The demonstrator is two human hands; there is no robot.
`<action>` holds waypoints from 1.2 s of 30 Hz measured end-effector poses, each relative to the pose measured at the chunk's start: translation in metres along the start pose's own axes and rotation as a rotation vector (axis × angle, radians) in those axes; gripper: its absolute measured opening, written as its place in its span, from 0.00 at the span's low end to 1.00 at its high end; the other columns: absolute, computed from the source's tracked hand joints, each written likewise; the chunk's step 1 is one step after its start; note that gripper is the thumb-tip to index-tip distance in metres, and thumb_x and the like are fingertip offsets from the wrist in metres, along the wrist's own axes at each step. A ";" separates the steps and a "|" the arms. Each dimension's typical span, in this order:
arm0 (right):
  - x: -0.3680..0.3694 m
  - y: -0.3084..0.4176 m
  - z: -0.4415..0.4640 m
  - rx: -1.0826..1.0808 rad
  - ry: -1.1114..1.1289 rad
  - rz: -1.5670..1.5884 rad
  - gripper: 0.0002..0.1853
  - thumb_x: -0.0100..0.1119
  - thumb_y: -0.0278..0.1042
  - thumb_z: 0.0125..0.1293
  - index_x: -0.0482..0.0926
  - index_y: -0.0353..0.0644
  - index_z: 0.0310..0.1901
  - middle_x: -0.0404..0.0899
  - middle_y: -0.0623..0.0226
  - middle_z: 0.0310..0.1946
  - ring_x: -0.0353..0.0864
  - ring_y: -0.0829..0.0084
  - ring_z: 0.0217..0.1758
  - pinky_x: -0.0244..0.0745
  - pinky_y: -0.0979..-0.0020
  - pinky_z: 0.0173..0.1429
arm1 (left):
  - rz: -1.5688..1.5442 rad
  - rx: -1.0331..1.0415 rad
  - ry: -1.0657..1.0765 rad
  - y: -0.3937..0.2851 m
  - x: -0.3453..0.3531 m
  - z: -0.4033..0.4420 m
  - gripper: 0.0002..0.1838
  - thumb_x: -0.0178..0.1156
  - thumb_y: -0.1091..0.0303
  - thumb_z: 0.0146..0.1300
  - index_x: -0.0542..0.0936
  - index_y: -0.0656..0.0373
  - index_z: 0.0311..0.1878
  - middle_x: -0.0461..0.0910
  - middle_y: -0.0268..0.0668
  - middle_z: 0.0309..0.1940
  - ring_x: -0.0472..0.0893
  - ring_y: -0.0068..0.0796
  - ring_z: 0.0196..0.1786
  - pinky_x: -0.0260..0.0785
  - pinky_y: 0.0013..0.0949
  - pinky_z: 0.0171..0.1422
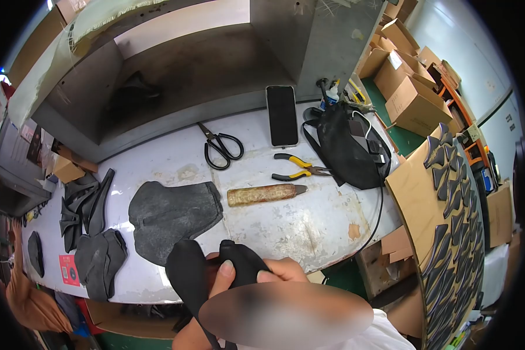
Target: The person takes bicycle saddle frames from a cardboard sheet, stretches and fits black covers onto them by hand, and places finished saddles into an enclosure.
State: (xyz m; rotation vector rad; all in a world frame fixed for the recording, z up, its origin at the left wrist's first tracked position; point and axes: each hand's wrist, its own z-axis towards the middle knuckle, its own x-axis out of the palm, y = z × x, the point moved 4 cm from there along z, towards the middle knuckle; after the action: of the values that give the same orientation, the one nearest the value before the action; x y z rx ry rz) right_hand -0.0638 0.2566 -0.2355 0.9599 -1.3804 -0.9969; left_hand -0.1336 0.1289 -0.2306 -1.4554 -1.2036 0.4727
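A black shoe part (pixel 186 269) with rounded ends is close to me at the table's front edge. My left hand (pixel 220 282) is closed on it, the thumb pressed against its inner side. My right hand (pixel 286 270) grips the same part from the right, fingers bent over its edge. A blurred oval hides the lower portion of both hands. Just beyond them lies a stack of dark grey shoe-shaped sheets (pixel 175 213). A worn tan-handled tool (pixel 262 195) with a short dark tip rests to the right of the stack.
Black scissors (pixel 220 150), yellow-black pliers (pixel 297 167), a phone (pixel 282 116) and a black bag (pixel 347 146) lie farther back. At left are black wedge soles (pixel 99 201) and more grey pieces (pixel 101 262). A board of black soles (pixel 452 233) stands right, near cardboard boxes (pixel 417 102).
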 end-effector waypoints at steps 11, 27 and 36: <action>-0.006 -0.019 -0.001 0.207 -0.203 0.598 0.21 0.43 0.47 0.79 0.76 0.35 0.46 0.75 0.73 0.25 0.68 0.83 0.23 0.62 0.79 0.26 | -0.100 0.135 -0.148 0.016 0.011 0.013 0.17 0.52 0.56 0.75 0.78 0.63 0.43 0.82 0.33 0.33 0.80 0.20 0.35 0.71 0.24 0.40; -0.052 -0.010 -0.015 -0.076 -0.223 0.469 0.18 0.58 0.46 0.74 0.77 0.34 0.44 0.82 0.67 0.38 0.77 0.82 0.37 0.74 0.76 0.42 | -0.377 0.165 0.064 0.007 -0.035 0.031 0.18 0.62 0.57 0.67 0.79 0.66 0.43 0.81 0.39 0.30 0.79 0.31 0.28 0.70 0.28 0.34; -0.058 0.027 -0.009 -0.414 -0.560 -0.802 0.16 0.66 0.31 0.66 0.73 0.34 0.50 0.79 0.52 0.46 0.79 0.63 0.46 0.75 0.66 0.52 | 0.696 0.690 0.057 -0.050 -0.030 0.018 0.10 0.66 0.75 0.56 0.76 0.67 0.23 0.72 0.37 0.17 0.69 0.31 0.20 0.59 0.32 0.27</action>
State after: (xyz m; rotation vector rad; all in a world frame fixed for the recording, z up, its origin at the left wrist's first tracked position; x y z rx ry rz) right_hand -0.0524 0.3197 -0.2278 0.9600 -1.1330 -2.1920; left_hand -0.1804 0.1044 -0.1999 -1.2168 -0.3692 1.1764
